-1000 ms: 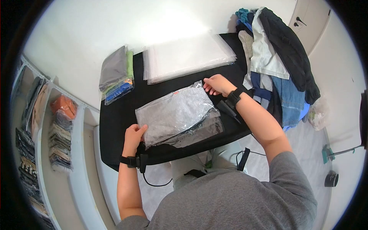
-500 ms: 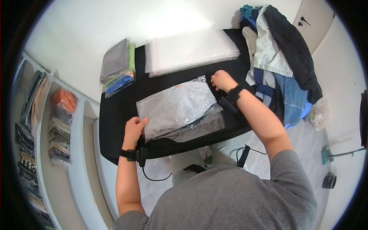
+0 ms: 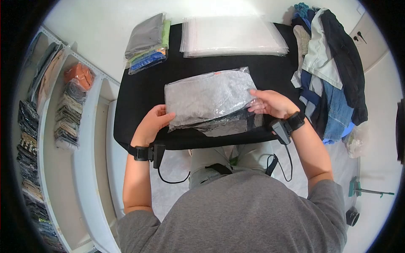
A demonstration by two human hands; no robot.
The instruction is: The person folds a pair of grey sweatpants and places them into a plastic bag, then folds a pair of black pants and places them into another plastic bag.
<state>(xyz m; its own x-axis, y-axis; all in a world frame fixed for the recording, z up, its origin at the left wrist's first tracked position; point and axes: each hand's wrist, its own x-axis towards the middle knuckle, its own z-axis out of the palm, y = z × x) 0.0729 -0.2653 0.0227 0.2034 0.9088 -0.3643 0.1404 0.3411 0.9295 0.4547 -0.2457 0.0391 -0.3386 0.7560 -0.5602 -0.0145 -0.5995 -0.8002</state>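
Our right hand (image 3: 271, 103) has just moved in to hold the bag (image 3: 211, 96). Our left hand (image 3: 152, 123) pinches its other side, so we have both ends, at the table's (image 3: 137, 95) front part.

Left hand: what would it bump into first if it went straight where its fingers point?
The left hand would meet the clear bag with grey cloth inside first; its thumb looks right at the near edge. Depth is unclear, so it might slide over.

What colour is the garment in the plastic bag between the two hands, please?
Light grey, seen best in the head view.
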